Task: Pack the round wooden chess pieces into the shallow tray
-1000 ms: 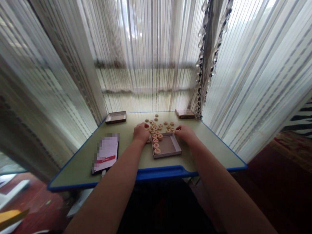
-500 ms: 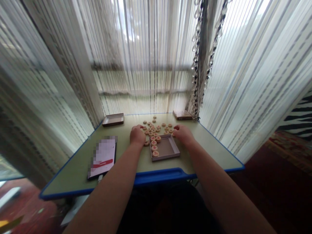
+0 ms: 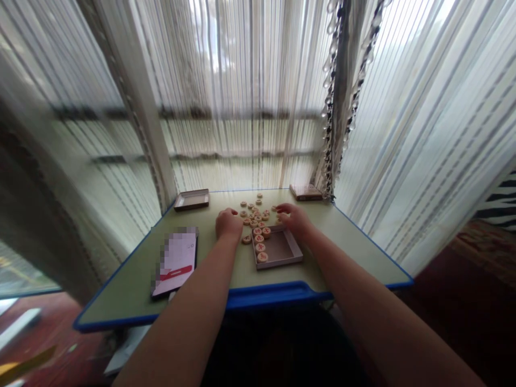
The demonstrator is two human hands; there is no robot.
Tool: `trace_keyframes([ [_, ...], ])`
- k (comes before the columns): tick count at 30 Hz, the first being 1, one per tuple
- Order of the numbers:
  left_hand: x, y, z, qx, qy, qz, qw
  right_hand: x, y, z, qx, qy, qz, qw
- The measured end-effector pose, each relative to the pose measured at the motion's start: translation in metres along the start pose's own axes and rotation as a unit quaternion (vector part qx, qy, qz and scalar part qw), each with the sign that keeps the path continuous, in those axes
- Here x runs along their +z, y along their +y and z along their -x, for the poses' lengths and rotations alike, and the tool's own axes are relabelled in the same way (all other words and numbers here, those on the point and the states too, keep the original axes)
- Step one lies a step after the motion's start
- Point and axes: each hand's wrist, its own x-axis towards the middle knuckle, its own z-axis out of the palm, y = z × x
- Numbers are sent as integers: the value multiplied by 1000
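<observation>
Round wooden Chinese chess pieces with red or dark characters lie scattered mid-table. My left hand rests at their left side with its fingers curled; what is inside them, if anything, is hidden. My right hand reaches over the far right edge of a shallow open box. Its index finger and thumb are apart, close to a few pieces at the right of the group. Inside the box, several red-marked pieces line the left wall and far left corner. A single piece sits just outside that wall.
A tablet or phone, partly pixelated, lies left of my left forearm. An open box lid or tray is at the table's back left. A closed flat box stands back right. Blue edging borders the table; curtains hang behind.
My right hand has moved left, covering pieces at the right of the group. My left hand has barely moved. The whole view has shifted slightly.
</observation>
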Motion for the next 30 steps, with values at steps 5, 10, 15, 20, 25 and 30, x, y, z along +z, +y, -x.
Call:
trace_keyframes([
  [5,1,-1,-4,-5,1,27,1000,10,-3,-37,-38,-123,114,985],
  [10,1,0,-4,-15,10,49,999,15,-9,-57,-52,-170,151,972],
  [15,4,0,-5,-46,0,48,998,17,-9,-62,-62,-170,159,971],
  [20,4,-2,-6,-55,-2,54,997,1,-14,-46,-68,-122,148,979],
  [25,0,-4,-5,-75,-21,125,989,-25,-26,4,-95,-99,69,988],
  [30,0,-8,-3,-77,-8,173,982,-37,-29,53,-134,-78,76,985],
])
